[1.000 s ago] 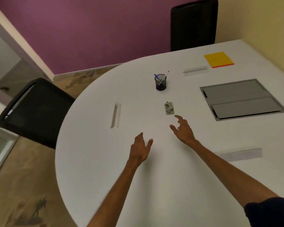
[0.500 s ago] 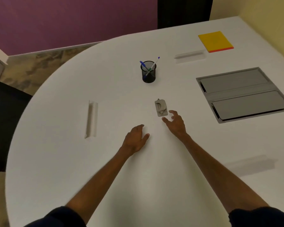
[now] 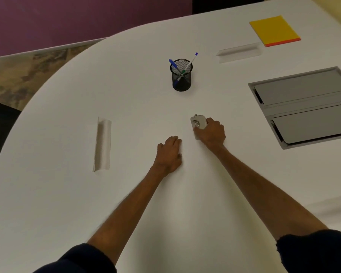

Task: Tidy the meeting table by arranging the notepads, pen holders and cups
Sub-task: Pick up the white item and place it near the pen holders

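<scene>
Right hand (image 3: 211,134) curls round small grey plastic stapler (image 3: 198,122), near side of black wire-mesh pen holder (image 3: 181,75). Left hand (image 3: 169,154) rests alongside, loosely curled, holding nothing. Stapler likely light, rigid, smooth; grip sides mid-body.

The table (image 3: 126,99) is white. The pen holder (image 3: 181,79) is black with a net pattern; its pens (image 3: 173,64) are blue, white and green. Right of the pen holder, the notepad (image 3: 274,29) is yellow with an orange edge and the flat panel (image 3: 303,91) is grey. Nearer than the pen holder, the small tool (image 3: 198,121) is pale grey. Behind the pen holder, the wall (image 3: 87,16) is purple and the floor (image 3: 28,75) blotchy brown.
</scene>
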Available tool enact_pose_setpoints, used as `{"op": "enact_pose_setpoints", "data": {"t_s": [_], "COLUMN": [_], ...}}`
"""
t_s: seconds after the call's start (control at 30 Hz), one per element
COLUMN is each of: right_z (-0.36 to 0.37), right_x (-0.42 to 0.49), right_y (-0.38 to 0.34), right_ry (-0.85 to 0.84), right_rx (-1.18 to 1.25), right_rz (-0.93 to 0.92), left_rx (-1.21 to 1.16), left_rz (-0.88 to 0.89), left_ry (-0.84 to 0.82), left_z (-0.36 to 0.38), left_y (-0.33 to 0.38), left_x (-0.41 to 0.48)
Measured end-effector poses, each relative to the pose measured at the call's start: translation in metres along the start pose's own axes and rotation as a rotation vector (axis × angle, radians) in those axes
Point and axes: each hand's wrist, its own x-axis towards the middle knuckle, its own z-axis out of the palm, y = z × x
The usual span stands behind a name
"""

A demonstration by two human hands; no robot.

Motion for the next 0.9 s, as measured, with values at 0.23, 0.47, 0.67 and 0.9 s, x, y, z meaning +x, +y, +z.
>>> {"op": "enact_pose_setpoints", "data": {"t_s": [0.23, 0.47, 0.67, 0.9], "right_z": [-0.021, -0.076, -0.151, -0.238], "right_x": [-0.027, -0.095, -0.156, -0.222], "right_y": [0.004, 0.02, 0.026, 0.03], "right_ry": [-0.052, -0.199, -0.216, -0.184], "right_rx": [0.086, 0.132, 0.076, 0.035], "right_rz": [0.008, -0.19, -0.267, -0.373], "left_rx": [-0.072, 0.003, 0.153, 0.19], "left_rz": [-0.022, 0.043, 0.237, 0.39], "left_ry": [-0.028, 0.112, 0.123, 0.214], "left_z": [-0.019, -0.062, -0.091, -0.122], "left_y": [0.001, 0.033, 0.094, 0.168], "left_x": [-0.026, -0.063, -0.108, -0.154]}}
